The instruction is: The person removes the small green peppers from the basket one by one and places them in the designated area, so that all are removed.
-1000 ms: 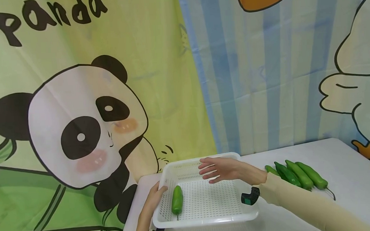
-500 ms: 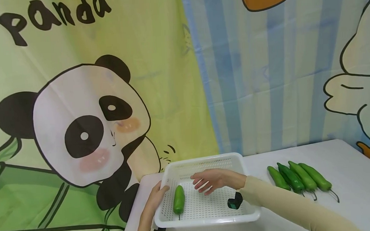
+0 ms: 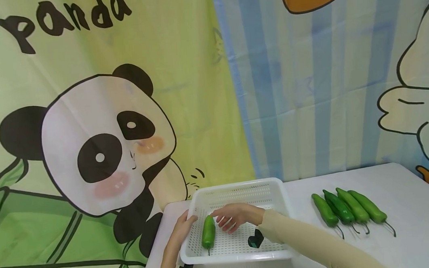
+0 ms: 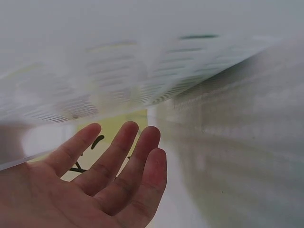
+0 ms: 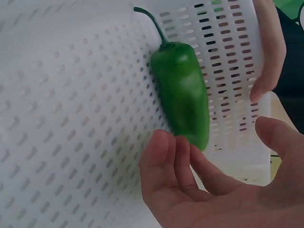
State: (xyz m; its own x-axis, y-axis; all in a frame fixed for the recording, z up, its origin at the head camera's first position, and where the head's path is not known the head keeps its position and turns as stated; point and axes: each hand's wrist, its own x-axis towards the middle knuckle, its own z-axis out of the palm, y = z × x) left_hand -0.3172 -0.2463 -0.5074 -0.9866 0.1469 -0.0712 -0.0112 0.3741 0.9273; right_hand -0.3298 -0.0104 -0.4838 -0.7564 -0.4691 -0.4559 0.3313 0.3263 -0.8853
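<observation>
A green pepper [image 3: 208,232] lies inside the white plastic basket [image 3: 239,257], along its left wall. My right hand [image 3: 234,217] is over the basket floor, just right of the pepper. In the right wrist view its bent fingertips come up to the blunt end of the pepper [image 5: 183,95]; the thumb stands apart, and whether they touch cannot be told. My left hand [image 3: 180,237] holds the basket's left side, thumb over the rim. Its other fingers [image 4: 111,164] extend outside the wall in the left wrist view.
Several green peppers [image 3: 353,207] lie side by side on the white table [image 3: 411,208], right of the basket. A printed curtain [image 3: 197,90] with a panda hangs behind the table. Dark wrist cameras [image 3: 256,239] are strapped under the sleeves.
My right hand has moved left and down into the basket, up to the pepper. The left hand keeps its place on the basket's side. The view has shifted slightly.
</observation>
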